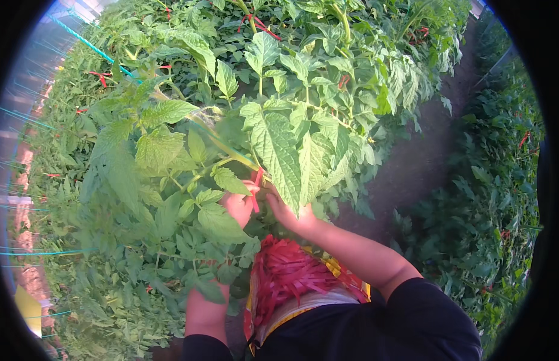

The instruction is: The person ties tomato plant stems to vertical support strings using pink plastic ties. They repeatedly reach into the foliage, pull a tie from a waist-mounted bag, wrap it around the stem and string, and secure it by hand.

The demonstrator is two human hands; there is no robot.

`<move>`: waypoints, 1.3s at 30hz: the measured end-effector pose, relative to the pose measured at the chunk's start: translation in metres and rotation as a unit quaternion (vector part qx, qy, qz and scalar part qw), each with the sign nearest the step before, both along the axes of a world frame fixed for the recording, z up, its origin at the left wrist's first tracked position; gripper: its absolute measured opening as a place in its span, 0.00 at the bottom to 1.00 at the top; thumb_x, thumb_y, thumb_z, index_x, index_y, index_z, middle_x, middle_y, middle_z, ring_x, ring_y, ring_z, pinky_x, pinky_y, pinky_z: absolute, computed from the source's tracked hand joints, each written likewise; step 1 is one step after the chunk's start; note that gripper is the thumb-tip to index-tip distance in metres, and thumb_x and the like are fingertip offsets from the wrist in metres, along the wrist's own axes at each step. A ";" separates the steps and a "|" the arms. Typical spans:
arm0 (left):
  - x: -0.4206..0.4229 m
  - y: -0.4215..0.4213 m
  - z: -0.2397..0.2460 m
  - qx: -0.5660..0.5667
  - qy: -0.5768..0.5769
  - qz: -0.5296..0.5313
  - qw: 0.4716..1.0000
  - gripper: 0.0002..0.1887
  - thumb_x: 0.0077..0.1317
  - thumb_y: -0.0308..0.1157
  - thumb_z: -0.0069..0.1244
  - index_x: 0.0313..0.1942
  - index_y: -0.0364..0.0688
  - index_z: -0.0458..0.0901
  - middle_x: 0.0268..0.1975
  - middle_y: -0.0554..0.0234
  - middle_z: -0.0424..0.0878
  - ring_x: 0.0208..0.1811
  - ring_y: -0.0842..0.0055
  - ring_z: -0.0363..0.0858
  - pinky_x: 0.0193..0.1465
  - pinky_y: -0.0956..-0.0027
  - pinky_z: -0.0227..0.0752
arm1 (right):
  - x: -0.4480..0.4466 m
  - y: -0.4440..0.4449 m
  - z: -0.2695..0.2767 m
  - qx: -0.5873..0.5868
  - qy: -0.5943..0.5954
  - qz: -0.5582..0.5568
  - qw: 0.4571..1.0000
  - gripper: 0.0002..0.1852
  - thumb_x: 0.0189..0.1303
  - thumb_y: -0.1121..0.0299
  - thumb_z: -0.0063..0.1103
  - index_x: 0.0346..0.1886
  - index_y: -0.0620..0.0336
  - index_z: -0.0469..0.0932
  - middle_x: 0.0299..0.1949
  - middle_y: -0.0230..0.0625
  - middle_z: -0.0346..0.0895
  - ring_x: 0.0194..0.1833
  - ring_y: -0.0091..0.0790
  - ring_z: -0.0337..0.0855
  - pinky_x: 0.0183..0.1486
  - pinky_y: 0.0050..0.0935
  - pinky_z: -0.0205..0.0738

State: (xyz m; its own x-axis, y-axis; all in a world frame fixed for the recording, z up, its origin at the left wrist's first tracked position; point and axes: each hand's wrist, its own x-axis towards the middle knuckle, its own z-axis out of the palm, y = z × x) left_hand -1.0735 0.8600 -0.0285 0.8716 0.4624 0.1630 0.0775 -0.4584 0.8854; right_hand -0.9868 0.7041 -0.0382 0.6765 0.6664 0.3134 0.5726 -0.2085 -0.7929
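A red plastic strip (257, 186) lies against the green stem of a tomato plant (236, 155), with a tail hanging down. My left hand (238, 207) is closed at this strip, partly covered by leaves. From the other side, my right hand (286, 214) reaches to the same spot, its fingertips close to the stem and strip. A large tomato leaf (277, 153) hangs over part of the right hand, so its grip is hidden. At my waist, below both hands, an open bag (335, 270) holds a thick bunch of loose red strips (293, 270).
Dense tomato foliage (126, 280) surrounds my arms, with red ties (101, 77) on several stems. Teal twine (87, 43) slants down into the plants at upper left. A dirt path (410, 153) runs along the right, beside another plant row (482, 180). A yellow card (29, 311) hangs lower left.
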 end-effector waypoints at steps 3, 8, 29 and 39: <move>0.003 0.002 0.004 0.119 -0.021 -0.033 0.992 0.13 0.55 0.18 0.56 0.41 0.42 0.85 0.42 0.61 0.86 0.42 0.67 0.85 0.42 0.67 0.77 | 0.005 0.021 -0.005 0.086 0.088 0.037 0.992 0.12 0.70 0.69 0.55 0.53 0.60 0.79 0.41 0.38 0.81 0.44 0.37 0.83 0.48 0.36 0.76; -0.007 0.005 0.010 0.185 -0.063 0.014 0.981 0.12 0.67 0.25 0.50 0.49 0.32 0.83 0.37 0.59 0.87 0.30 0.74 0.82 0.28 0.71 0.72 | -0.006 0.033 -0.001 0.117 0.215 0.062 0.967 0.10 0.72 0.67 0.52 0.50 0.60 0.78 0.34 0.33 0.78 0.36 0.30 0.78 0.40 0.33 0.74; 0.007 -0.029 0.003 -0.156 -0.045 0.168 0.972 0.09 0.65 0.29 0.63 0.40 0.33 0.85 0.34 0.59 0.88 0.35 0.83 0.83 0.39 0.74 0.74 | -0.013 0.012 0.007 0.221 0.529 -0.148 0.806 0.08 0.67 0.78 0.58 0.46 0.59 0.81 0.34 0.27 0.83 0.27 0.20 0.76 0.29 0.23 0.70; 0.014 -0.041 0.016 -0.214 -0.105 0.140 0.961 0.08 0.65 0.20 0.54 0.45 0.34 0.82 0.40 0.62 0.84 0.37 0.80 0.79 0.42 0.73 0.73 | -0.006 0.000 -0.010 0.135 0.504 -0.154 0.839 0.15 0.64 0.82 0.58 0.52 0.57 0.80 0.42 0.31 0.83 0.33 0.26 0.79 0.32 0.27 0.73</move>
State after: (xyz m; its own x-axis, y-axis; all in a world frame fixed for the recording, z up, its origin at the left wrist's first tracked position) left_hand -1.0597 0.8187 -0.0127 0.6715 0.7382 0.0649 -0.0567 -0.0362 0.9977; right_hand -0.9932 0.7039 -0.0485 0.8156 0.4088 -0.4095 -0.4651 0.0423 -0.8842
